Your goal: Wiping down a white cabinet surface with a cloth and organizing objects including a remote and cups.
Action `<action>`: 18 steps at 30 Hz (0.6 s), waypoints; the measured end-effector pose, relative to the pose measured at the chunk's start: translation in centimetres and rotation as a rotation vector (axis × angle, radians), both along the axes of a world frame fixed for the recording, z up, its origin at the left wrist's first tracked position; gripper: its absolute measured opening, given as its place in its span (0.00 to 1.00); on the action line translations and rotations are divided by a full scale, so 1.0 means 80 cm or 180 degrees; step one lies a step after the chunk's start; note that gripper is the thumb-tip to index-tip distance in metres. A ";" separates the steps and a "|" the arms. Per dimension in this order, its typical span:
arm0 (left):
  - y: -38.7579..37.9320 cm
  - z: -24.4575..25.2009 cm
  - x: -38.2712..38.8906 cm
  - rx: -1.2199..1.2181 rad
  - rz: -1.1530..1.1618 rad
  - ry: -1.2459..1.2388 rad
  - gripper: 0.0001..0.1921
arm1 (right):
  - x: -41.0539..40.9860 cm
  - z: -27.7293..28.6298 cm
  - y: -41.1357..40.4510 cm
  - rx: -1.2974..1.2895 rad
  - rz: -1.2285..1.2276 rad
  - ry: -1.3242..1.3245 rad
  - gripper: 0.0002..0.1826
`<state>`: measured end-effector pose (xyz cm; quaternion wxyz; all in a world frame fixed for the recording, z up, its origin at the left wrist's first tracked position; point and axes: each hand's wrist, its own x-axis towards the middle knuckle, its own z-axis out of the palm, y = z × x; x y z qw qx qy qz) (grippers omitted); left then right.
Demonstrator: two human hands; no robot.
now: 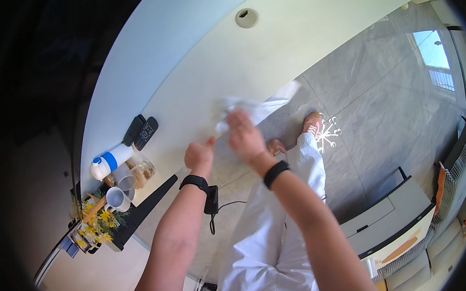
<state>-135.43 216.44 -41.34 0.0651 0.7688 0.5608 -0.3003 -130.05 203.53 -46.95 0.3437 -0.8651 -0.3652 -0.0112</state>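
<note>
My right hand [246, 136] grips a white cloth [277, 102], and both are blurred by motion. The cloth is bunched near my fingers at the edge of a white cabinet top [222, 61], and one end of it reaches past that edge over the floor. Lower and to the left, my left hand [199, 155] is curled with its thumb sticking out, close to the same edge. No object shows in it, though the inside of its fingers is hidden. Each wrist wears a black band, and a black box [211, 200] with a cable sits by the left one.
Two remotes [146, 133], a white bottle with a blue band [112, 162], a glass jar [144, 172], a clear cup [126, 182], a mug [117, 199] and yellow flowers [98, 221] crowd the left end. A round hole [246, 18] pierces the top. Grey drawers [385, 213] stand at right.
</note>
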 end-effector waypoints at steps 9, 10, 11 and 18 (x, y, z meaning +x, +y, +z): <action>0.006 0.001 -0.006 0.0054 -0.0016 -0.0043 0.29 | 0.094 -0.007 -0.087 -0.0658 0.0167 -0.0537 0.24; 0.007 -0.002 -0.009 0.0080 -0.0014 -0.0107 0.29 | 0.132 -0.012 -0.115 -0.0185 0.0066 -0.0358 0.23; 0.007 -0.003 -0.010 0.0104 -0.0005 -0.0171 0.29 | 0.160 -0.013 -0.132 -0.0171 -0.0354 -0.0086 0.23; 0.009 0.003 -0.015 0.0050 -0.0008 -0.0388 0.29 | 0.255 0.043 -0.172 0.0651 -0.1412 0.3789 0.21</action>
